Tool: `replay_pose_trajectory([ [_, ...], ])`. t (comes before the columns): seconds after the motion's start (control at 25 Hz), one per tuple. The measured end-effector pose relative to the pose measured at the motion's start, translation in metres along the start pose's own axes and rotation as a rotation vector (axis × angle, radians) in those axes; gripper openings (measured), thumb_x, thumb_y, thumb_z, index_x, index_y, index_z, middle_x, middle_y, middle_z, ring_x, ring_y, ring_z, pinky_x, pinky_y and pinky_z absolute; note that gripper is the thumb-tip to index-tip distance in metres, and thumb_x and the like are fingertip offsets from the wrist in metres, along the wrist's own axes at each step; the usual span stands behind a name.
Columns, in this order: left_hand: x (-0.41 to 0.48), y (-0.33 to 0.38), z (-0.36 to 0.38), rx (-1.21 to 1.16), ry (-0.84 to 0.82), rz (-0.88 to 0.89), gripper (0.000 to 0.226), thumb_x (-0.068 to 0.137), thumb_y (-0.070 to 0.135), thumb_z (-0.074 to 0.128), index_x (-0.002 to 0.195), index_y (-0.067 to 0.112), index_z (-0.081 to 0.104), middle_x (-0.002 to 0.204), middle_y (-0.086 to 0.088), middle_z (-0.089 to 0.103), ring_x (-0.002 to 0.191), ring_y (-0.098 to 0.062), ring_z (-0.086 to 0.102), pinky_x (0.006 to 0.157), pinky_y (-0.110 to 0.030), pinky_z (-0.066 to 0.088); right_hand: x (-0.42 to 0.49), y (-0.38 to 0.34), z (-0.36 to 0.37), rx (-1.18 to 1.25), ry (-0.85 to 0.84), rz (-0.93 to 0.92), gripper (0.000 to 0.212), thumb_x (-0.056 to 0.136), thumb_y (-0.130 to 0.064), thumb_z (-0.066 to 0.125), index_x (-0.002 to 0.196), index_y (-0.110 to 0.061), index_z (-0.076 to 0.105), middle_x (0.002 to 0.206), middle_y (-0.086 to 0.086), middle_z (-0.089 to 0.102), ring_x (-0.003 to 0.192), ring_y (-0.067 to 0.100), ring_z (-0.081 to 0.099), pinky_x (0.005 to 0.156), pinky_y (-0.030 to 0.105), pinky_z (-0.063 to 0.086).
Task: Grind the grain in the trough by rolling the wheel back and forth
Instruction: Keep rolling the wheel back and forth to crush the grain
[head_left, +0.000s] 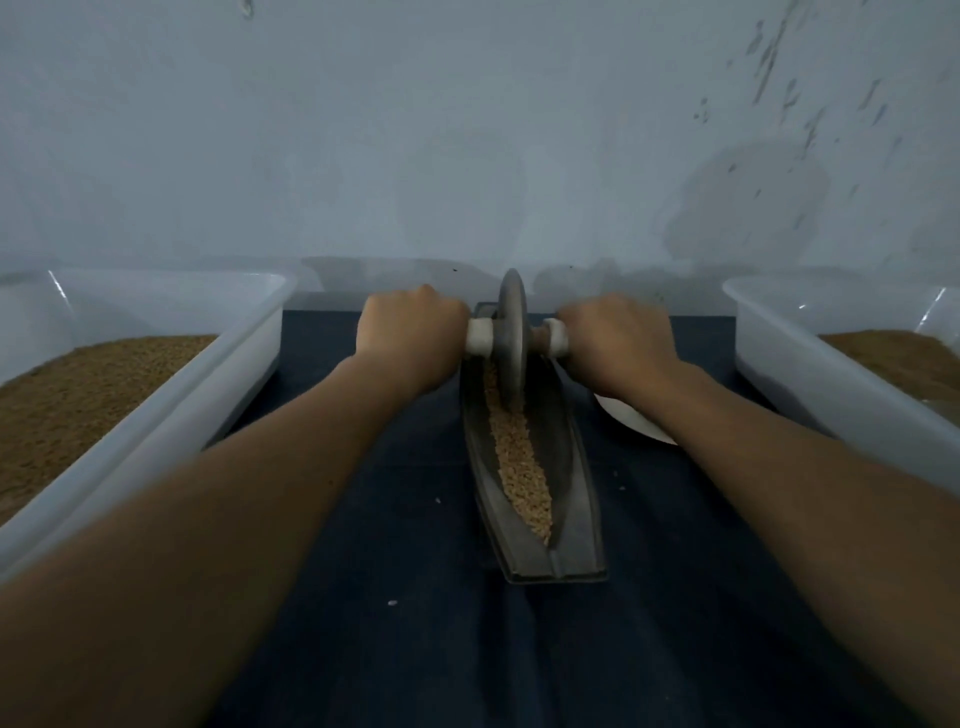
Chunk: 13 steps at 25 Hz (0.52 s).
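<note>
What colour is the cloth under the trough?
Dark blue. The cloth shows best in the head view.

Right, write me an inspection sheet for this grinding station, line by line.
Surface: dark blue cloth covers the work area.
Job's things: trough lies lengthwise on the cloth, with a strip of grain along its groove; wheel stands upright at the far end.
Clutter: stray grains on the cloth; white flat thing partly hidden under the right forearm.
Grippers: left hand and right hand each grip one of the wheel's side handles.
Cables: nothing seen.
Surroundings: left tub and right tub, both holding brown grain; stained wall behind.
</note>
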<state>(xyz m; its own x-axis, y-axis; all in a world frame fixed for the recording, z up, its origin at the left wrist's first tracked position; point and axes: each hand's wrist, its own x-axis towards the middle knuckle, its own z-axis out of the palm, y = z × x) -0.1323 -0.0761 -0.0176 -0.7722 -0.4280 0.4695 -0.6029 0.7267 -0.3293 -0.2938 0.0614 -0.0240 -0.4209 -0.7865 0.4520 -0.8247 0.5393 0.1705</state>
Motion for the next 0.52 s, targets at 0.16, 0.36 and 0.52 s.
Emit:
replay_pose_trajectory([
  [0.16,-0.037,0.001,-0.007,-0.039,0.034,0.030,0.010,0.086,0.028,0.063,0.089,0.022,0.056,0.075,0.000,0.052,0.065,-0.024,0.055,0.055,-0.033,0.034,-0.041,0.004,-0.007,-0.014,0.069,-0.052,0.033,0.081,-0.034,0.068,0.071,-0.032,0.036,0.068,-0.003,0.051,0.059,0.024,0.047,0.051,0.030,0.034],
  [0.36,-0.080,-0.003,-0.029,-0.030,0.205,0.135,0.047,0.058,0.034,0.082,0.068,0.029,0.037,0.056,0.009,0.010,0.046,-0.010,0.003,0.047,-0.021,0.004,-0.094,0.005,-0.035,-0.096,0.155,-0.132,0.059,0.059,-0.031,0.079,0.064,-0.034,0.021,0.049,-0.014,0.024,0.041,0.005,0.017,0.049,0.015,0.007],
  [0.52,-0.041,0.001,-0.003,-0.032,0.074,0.088,0.009,0.081,0.029,0.066,0.086,0.025,0.060,0.065,0.001,0.043,0.053,-0.022,0.044,0.048,-0.030,0.027,-0.058,0.003,-0.012,-0.018,0.056,-0.026,0.042,0.079,-0.032,0.070,0.064,-0.031,0.031,0.062,-0.007,0.047,0.054,0.020,0.047,0.048,0.025,0.027],
])
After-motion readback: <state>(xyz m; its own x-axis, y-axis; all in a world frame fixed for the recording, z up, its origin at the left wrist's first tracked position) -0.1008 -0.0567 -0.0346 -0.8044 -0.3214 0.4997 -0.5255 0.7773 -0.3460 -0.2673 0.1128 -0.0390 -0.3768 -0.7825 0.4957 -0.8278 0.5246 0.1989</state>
